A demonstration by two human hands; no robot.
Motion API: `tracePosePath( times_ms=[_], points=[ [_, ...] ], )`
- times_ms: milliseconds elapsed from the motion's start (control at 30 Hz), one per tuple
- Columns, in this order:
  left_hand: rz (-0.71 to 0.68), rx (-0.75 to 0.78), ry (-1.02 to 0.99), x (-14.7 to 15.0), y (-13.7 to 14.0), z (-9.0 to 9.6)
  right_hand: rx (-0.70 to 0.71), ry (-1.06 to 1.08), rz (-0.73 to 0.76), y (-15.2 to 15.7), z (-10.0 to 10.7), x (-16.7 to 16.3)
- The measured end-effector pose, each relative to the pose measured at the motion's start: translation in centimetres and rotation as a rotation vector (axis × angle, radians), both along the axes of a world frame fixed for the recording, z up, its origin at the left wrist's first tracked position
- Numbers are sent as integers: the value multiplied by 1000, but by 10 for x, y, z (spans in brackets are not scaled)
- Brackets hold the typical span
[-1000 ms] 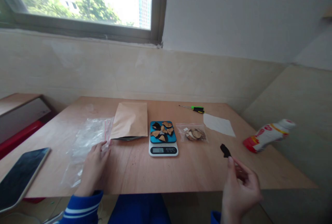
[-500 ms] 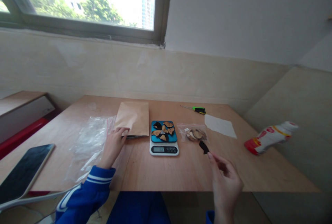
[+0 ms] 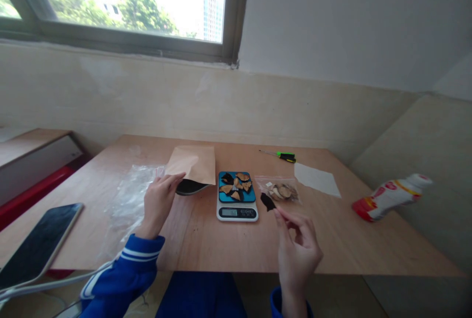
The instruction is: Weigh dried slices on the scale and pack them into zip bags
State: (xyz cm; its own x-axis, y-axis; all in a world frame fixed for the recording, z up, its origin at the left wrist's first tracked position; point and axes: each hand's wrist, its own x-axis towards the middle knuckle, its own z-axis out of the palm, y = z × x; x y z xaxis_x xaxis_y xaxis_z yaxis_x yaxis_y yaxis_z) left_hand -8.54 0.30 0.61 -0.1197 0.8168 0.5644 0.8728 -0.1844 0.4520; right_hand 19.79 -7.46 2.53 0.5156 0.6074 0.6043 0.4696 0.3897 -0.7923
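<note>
My left hand [image 3: 162, 200] pinches the near edge of a flat piece of brown paper, perhaps a bag [image 3: 193, 163], and holds it raised. Beneath that edge a dark, curved shape [image 3: 190, 187] shows; whether it is a lining or a separate thing I cannot tell. Between finger and thumb, my right hand [image 3: 300, 244] grips a thin black dried slice [image 3: 268, 202] in the air, right of the kitchen scale [image 3: 238, 214]. Several brown and black dried slices [image 3: 236, 186] lie on its blue top. Behind the held slice rests a clear zip bag of pale dried slices [image 3: 282, 191].
Left of the paper lie crumpled clear plastic bags [image 3: 129, 195] and a phone [image 3: 39, 244] by a white cable. A green-and-black screwdriver [image 3: 283, 156] and white paper [image 3: 317, 179] are at the back right. A white-and-red bottle [image 3: 391, 196] stands tilted-looking at the right.
My left hand has lifted the brown paper's near edge, showing more of the dark shape below. My right hand has moved left with the black slice, nearer the scale.
</note>
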Motion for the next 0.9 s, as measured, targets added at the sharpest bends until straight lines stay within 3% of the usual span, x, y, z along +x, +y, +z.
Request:
tracePosePath(
  times_ms=[267, 700, 900],
  points=[
    [-1, 81, -39, 3, -3, 15, -68, 118, -102, -1, -6, 7],
    [-11, 67, -72, 1, -5, 13, -214, 182, -38, 3, -19, 9],
    [-35, 66, -103, 3, -4, 14, -209, 94, 117, 16, -13, -26]
  ],
)
